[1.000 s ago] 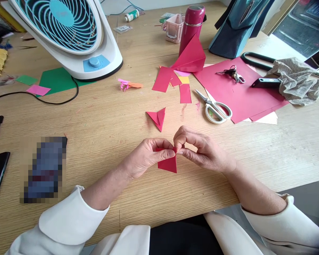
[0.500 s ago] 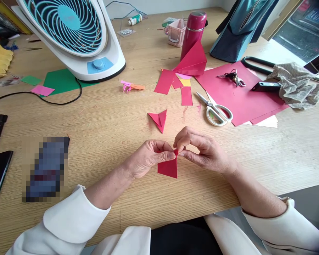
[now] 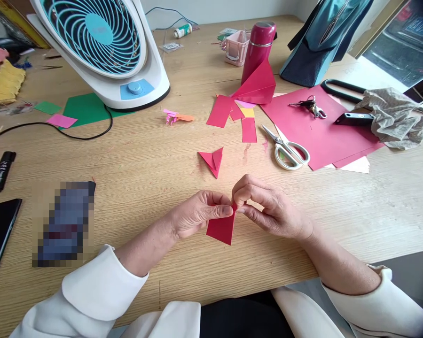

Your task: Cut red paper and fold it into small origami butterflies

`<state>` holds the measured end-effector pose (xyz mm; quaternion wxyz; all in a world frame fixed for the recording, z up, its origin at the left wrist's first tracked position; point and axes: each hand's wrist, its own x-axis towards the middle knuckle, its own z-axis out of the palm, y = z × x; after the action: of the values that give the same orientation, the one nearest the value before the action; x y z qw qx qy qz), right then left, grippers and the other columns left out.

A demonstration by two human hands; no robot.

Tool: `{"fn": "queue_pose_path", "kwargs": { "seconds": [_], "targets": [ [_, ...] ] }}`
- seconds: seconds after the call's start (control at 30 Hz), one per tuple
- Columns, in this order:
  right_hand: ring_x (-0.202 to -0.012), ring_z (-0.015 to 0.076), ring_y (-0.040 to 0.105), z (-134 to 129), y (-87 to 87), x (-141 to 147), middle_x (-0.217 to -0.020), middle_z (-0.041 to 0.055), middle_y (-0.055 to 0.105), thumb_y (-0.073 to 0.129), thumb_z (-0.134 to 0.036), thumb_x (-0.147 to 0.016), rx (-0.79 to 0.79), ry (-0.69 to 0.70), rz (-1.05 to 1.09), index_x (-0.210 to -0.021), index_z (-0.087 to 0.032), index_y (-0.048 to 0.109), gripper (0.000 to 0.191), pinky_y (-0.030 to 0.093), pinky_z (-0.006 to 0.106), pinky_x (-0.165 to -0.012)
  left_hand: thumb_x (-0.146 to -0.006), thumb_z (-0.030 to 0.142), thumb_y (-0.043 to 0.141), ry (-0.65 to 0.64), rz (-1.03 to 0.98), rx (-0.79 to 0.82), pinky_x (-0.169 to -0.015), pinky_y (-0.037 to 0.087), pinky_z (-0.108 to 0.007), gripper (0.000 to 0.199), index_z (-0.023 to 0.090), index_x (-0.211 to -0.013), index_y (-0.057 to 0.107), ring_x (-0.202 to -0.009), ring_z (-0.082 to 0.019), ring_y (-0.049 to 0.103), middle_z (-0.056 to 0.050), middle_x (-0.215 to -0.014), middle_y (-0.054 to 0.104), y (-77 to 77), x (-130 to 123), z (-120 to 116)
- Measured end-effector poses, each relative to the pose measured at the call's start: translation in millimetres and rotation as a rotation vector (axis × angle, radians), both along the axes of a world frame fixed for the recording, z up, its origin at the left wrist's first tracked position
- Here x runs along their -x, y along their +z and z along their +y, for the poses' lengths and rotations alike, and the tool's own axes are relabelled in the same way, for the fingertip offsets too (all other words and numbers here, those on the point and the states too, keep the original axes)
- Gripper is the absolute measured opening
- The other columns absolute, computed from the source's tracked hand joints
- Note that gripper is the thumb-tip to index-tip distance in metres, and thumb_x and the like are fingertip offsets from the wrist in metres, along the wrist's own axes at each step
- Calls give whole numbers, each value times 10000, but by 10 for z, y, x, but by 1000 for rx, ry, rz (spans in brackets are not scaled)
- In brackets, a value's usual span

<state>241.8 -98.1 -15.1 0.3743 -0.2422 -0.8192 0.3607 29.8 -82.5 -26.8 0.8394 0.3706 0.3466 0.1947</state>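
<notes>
A small piece of red paper [image 3: 220,230] is held above the table between my two hands. My left hand [image 3: 200,211] pinches its upper edge, thumb on the near side. At the paper's upper right corner, the fingertips of my right hand [image 3: 268,206] are closed on a tiny crumpled or folded bit of it. Part of the paper is hidden by my left thumb and fingers. Just beyond my hands lies a folded red paper triangle shape [image 3: 212,162], apart from both. White-handled scissors [image 3: 289,155] rest farther right, blades partly open.
A fan [image 3: 144,91] stands at the back left, a red flask [image 3: 257,49] at the back. Red sheets [image 3: 324,136] with keys [image 3: 312,107] lie right; paper cut-offs [image 3: 221,111] lie mid-table. A marker [image 3: 3,171] and a blurred-out object [image 3: 66,223] are at left.
The red paper has tilted a little, its lower edge swinging slightly left and toward me. Both hands keep their pinch. The whole view has shifted slightly.
</notes>
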Motion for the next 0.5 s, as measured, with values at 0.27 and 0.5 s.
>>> {"fn": "queue_pose_path", "kwargs": {
  "seconds": [0.27, 0.5],
  "targets": [
    [-855, 181, 564, 25, -67, -2, -934, 64, 571, 552, -171, -976, 21, -95, 58, -986, -211, 566, 44, 500, 342, -752, -696, 413, 856, 128, 50, -244, -621, 355, -240, 292, 163, -731, 709, -659, -106, 484, 12, -689, 591, 23, -61, -40],
    [-812, 168, 537, 40, -90, -6, -906, 41, 546, 543, -222, -987, 130, -250, 105, -983, -217, 575, 33, 466, 339, -740, -815, 403, 749, 265, 341, -693, -608, 388, -250, 267, 166, -713, 677, -616, -113, 497, 13, -663, 610, 103, -78, -84]
  ]
}}
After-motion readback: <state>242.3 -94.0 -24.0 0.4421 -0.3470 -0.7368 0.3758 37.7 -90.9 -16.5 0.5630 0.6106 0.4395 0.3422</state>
